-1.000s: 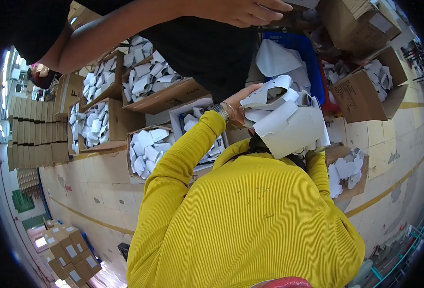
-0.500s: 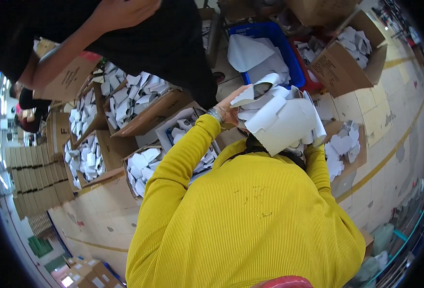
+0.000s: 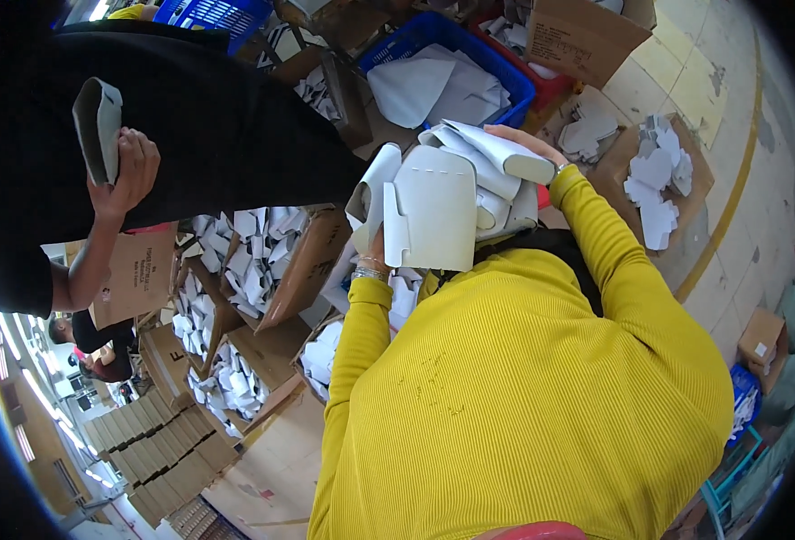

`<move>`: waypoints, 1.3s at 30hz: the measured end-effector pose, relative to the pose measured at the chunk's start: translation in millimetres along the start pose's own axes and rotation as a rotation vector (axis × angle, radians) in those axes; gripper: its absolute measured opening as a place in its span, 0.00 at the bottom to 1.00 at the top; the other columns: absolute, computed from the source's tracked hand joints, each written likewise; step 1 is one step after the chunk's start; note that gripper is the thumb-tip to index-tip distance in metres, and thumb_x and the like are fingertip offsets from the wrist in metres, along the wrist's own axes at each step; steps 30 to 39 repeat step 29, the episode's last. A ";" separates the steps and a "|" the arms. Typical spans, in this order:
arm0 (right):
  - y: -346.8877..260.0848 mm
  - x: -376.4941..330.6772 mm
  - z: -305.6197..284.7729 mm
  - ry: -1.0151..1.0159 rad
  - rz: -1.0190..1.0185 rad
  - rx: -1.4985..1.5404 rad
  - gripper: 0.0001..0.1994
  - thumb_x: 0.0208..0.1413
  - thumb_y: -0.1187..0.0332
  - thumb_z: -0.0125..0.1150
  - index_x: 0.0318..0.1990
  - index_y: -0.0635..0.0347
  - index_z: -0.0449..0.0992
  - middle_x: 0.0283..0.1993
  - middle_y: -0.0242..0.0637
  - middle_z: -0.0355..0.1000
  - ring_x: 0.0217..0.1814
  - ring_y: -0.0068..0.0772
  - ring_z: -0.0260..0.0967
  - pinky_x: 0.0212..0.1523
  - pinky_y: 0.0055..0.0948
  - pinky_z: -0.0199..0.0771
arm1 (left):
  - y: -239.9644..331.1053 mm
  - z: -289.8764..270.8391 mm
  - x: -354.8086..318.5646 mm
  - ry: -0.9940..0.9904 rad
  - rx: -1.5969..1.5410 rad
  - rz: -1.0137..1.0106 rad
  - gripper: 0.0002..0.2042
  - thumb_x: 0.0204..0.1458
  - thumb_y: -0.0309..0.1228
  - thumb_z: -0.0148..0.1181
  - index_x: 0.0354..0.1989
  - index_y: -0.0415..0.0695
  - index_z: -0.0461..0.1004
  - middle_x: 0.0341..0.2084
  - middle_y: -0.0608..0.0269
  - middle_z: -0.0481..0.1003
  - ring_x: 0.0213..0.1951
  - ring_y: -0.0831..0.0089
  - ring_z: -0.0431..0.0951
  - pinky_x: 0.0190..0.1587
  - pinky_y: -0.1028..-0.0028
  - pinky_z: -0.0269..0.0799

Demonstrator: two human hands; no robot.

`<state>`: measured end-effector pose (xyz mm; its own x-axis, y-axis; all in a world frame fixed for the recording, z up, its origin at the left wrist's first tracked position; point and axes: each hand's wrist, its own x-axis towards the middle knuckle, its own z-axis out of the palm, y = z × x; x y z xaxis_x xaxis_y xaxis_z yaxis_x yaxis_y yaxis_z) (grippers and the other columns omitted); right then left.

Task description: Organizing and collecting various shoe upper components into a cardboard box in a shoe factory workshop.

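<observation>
In front of my chest I hold a loose stack of curved white card pieces [image 3: 442, 211], some folded into flattened tubes. My left hand [image 3: 374, 255] supports the stack at its left side, its fingers mostly hidden behind the card. Around the far right side of the same stack curls my right hand [image 3: 525, 142], partly covered by a rolled piece. Both arms are in yellow sleeves.
At left a person in black [image 3: 172, 135] holds a similar folded card piece [image 3: 100, 126]. Cardboard boxes [image 3: 298, 270] of white pieces crowd the left. A blue crate [image 3: 514, 94] with card sheets stands ahead; flat cutouts [image 3: 654, 180] lie on cardboard at right.
My view has turned. My right hand has come up from behind the stack to its far right side, and my left hand is lower. The other person now shows a card piece in hand.
</observation>
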<state>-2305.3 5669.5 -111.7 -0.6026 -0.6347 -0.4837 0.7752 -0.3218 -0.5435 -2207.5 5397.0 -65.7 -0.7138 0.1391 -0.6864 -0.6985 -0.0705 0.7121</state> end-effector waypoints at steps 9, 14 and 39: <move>-13.9 38.7 33.8 -0.126 0.137 -0.031 0.30 0.52 0.51 0.57 0.58 0.58 0.63 0.45 0.32 0.72 0.38 0.19 0.71 0.39 0.20 0.72 | -1.5 -34.6 12.7 0.111 0.179 0.296 0.22 0.46 0.50 0.58 0.43 0.47 0.72 0.36 0.59 0.74 0.37 0.66 0.73 0.37 0.63 0.70; -26.7 39.5 79.8 -0.015 0.149 -0.183 0.24 0.52 0.54 0.58 0.51 0.61 0.68 0.38 0.30 0.71 0.31 0.14 0.70 0.31 0.16 0.72 | -14.0 -55.2 -12.2 0.188 0.270 0.493 0.20 0.47 0.49 0.57 0.42 0.47 0.72 0.34 0.61 0.74 0.35 0.68 0.74 0.35 0.66 0.71; -63.0 49.0 85.8 -0.509 -0.189 -0.382 0.35 0.35 0.53 0.70 0.48 0.71 0.69 0.37 0.35 0.72 0.36 0.21 0.71 0.37 0.18 0.72 | 16.1 -109.2 13.4 0.295 0.358 1.216 0.10 0.53 0.34 0.53 0.38 0.41 0.71 0.23 0.70 0.72 0.23 0.77 0.72 0.26 0.78 0.68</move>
